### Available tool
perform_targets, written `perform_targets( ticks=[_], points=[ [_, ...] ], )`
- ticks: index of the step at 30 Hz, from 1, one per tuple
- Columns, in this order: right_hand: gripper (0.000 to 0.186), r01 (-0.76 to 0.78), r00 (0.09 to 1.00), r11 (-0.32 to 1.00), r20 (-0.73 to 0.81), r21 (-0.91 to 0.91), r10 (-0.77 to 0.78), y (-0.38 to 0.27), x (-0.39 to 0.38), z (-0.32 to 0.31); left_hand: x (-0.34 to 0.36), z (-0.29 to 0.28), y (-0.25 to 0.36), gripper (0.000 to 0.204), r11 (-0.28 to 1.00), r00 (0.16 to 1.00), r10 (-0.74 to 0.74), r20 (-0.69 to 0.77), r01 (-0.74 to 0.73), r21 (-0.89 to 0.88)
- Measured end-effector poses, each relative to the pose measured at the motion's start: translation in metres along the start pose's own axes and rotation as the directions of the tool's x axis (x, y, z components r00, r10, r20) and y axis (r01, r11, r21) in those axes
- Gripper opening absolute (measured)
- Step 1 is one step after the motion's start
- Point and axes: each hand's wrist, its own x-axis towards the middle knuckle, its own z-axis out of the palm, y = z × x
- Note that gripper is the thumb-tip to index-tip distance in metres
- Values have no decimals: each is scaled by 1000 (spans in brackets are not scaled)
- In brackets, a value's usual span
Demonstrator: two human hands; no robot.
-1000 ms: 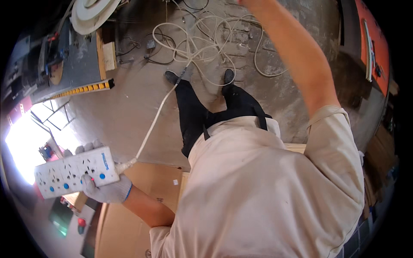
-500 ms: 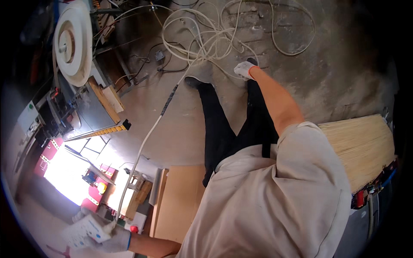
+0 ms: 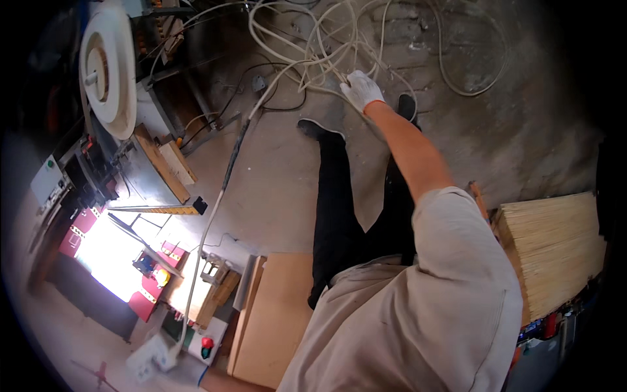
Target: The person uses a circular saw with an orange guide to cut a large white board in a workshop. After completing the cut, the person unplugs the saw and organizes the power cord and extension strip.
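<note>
At the lower left, my left hand (image 3: 181, 372), in a grey glove with a blue cuff, is closed on a white power strip (image 3: 145, 359); blur hides some of its fingers. A long pale cable (image 3: 208, 225) runs from the strip up across the floor, with a dark taped stretch (image 3: 235, 151) partway along. Its loose loops lie tangled on the concrete past my shoes. My right hand (image 3: 362, 91), in a white glove with an orange cuff, reaches out over the tangle. Its fingers are closed around a strand at the near edge of the loops.
A machine with a large white wheel (image 3: 108, 72) and a metal table (image 3: 147, 170) stands at left. Cardboard (image 3: 277, 313) lies beside my left leg. A stack of thin wood sheets (image 3: 555, 248) is on the right. A thin black cord (image 3: 287, 108) crosses the floor.
My right hand has moved up and left from beside my shoe to the cable loops and closed on a strand. The power strip in my left hand has dropped slightly lower and turned.
</note>
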Motion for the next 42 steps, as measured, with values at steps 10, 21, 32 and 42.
perform_targets(
  ticks=[10, 21, 32, 42],
  points=[
    [33, 366, 929, 928, -30, -74, -369, -75, -114, -294, -221, 333, -3, 64, -500, 273, -182, 945, 802, -328],
    [36, 476, 820, 638, 42, -605, -571, -276, -160, -498, -307, 477, 214, 57, -556, 56, 34, 998, 830, -28],
    [31, 572, 430, 410, -166, -711, -888, -376, -245, -580, -278, 422, 326, 35, -409, 53, 215, 975, 912, 40],
    [29, 832, 288, 220, 56, -510, -956, -396, -263, -538, -112, 87, 436, 38, -291, 822, 562, -94, 90, -952]
  ],
)
